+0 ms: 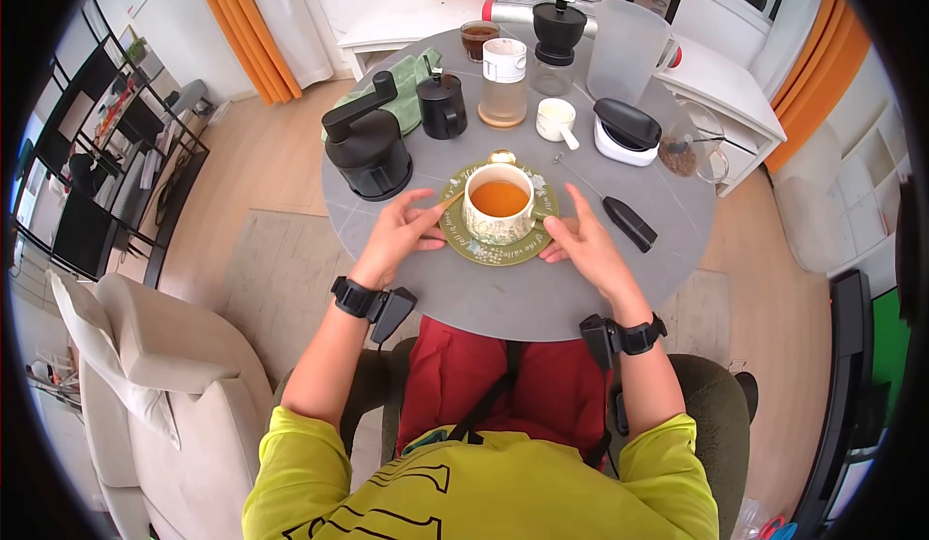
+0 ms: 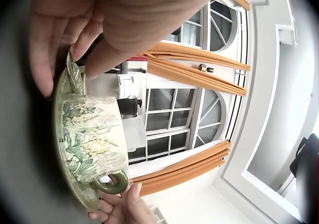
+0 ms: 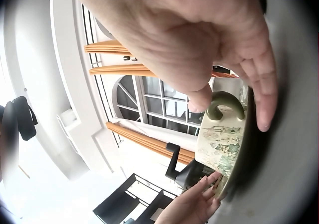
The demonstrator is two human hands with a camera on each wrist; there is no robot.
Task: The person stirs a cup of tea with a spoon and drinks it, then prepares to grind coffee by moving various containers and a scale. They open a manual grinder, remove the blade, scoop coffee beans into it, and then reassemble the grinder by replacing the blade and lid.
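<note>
A cream cup (image 1: 498,213) with a floral pattern and a green handle holds amber-brown liquid. It stands upright on a green saucer (image 1: 518,253) with pale lettering round its rim. My left hand (image 1: 399,233) pinches the saucer's left edge, thumb above and fingers below, in the left wrist view. On the opposite edge my right hand (image 1: 585,245) grips the saucer, its thumb beside the cup's handle (image 3: 225,102) and fingers under the rim. A gold-coloured spoon bowl (image 1: 501,157) shows behind the cup.
A black hand-crank grinder (image 1: 373,158) stands left, near a green cloth (image 1: 402,105) and a black jug (image 1: 442,106). Behind are a white-topped glass jar (image 1: 503,85) and a plastic pitcher (image 1: 624,51). A black handheld frother (image 1: 629,223) lies right on the round grey table (image 1: 435,298).
</note>
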